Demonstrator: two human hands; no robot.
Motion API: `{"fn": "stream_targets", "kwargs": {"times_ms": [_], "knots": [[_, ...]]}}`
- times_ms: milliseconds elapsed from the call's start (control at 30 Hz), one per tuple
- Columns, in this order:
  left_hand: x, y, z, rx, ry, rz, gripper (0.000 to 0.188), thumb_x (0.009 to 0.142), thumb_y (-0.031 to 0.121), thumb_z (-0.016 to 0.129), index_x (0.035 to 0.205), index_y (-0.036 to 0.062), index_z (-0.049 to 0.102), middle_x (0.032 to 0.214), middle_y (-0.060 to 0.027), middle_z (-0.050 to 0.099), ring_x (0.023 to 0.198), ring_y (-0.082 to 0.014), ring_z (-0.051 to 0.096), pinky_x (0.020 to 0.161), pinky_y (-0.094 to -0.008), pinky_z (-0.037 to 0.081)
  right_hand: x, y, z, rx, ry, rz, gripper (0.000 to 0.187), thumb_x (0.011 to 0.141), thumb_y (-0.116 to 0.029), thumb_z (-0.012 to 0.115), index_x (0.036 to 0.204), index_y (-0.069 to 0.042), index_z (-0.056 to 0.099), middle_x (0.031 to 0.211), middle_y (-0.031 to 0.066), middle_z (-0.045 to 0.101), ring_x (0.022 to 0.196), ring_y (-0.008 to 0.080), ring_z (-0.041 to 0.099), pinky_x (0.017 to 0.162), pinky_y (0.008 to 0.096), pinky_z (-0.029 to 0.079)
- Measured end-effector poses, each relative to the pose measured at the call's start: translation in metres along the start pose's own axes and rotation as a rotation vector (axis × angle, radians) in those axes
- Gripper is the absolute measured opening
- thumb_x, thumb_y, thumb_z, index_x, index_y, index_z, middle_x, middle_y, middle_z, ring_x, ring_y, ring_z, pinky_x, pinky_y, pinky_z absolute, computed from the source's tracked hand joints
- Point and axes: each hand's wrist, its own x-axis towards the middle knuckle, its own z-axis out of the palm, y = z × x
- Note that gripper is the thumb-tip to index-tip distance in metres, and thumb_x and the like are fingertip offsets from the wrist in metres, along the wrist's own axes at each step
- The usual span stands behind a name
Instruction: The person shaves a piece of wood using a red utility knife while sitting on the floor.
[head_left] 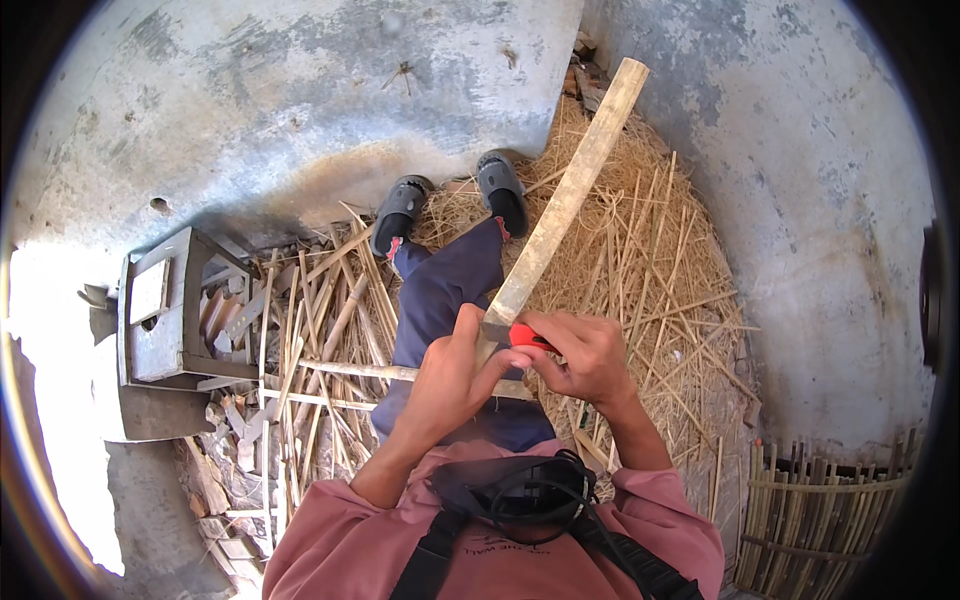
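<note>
A long, flat strip of split bamboo [568, 205] rises from my hands toward the far right, tilted. My left hand [447, 372] is closed around its near end, thumb pointing right. My right hand [588, 356] grips a red-handled knife [527, 336]. Its short dark blade lies against the strip, just by my left fingers. Part of the handle is hidden under my right fingers, and both hands almost touch. Below them, a thin stick [350, 369] crosses my legs from the left.
Loose bamboo sticks [330, 300] and straw [620, 240] cover the floor around my clogs [500, 180]. A weathered wooden box [160, 320] stands at left, with broken wood near it. A woven stick fence or basket [820, 520] is at lower right. Grey walls [800, 200] enclose the space.
</note>
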Motion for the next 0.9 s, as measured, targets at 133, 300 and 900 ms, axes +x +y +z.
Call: {"fn": "stream_targets", "kwargs": {"times_ms": [133, 300, 900], "knots": [[-0.001, -0.006, 0.003, 0.032, 0.035, 0.033, 0.049, 0.101, 0.033, 0.077, 0.115, -0.0003, 0.044, 0.079, -0.0247, 0.069, 0.082, -0.0516, 0.070, 0.063, -0.0502, 0.053, 0.000, -0.002, 0.002, -0.037, 0.013, 0.009, 0.033, 0.089, -0.031, 0.081, 0.113, -0.008, 0.076, 0.080, 0.0037, 0.071, 0.062, 0.0228, 0.070, 0.053, 0.0353, 0.053], [0.000, -0.006, 0.007, 0.043, 0.059, 0.018, 0.047, 0.102, 0.033, 0.075, 0.114, -0.0007, 0.045, 0.079, -0.0263, 0.069, 0.082, -0.0522, 0.070, 0.063, -0.0511, 0.052, -0.002, -0.003, 0.004, -0.059, 0.008, 0.035, 0.034, 0.089, -0.028, 0.082, 0.115, -0.007, 0.077, 0.082, 0.0042, 0.073, 0.061, 0.0225, 0.070, 0.053, 0.0353, 0.054], [0.006, 0.000, -0.006, 0.073, 0.056, -0.154, 0.064, 0.089, 0.042, 0.089, 0.111, -0.0023, 0.049, 0.070, -0.0153, 0.067, 0.067, -0.0395, 0.072, 0.060, -0.0447, 0.052, 0.005, 0.012, -0.003, 0.061, 0.069, 0.128, 0.032, 0.096, -0.032, 0.078, 0.114, -0.006, 0.076, 0.092, 0.0101, 0.078, 0.071, 0.0267, 0.075, 0.062, 0.0367, 0.058]]}}
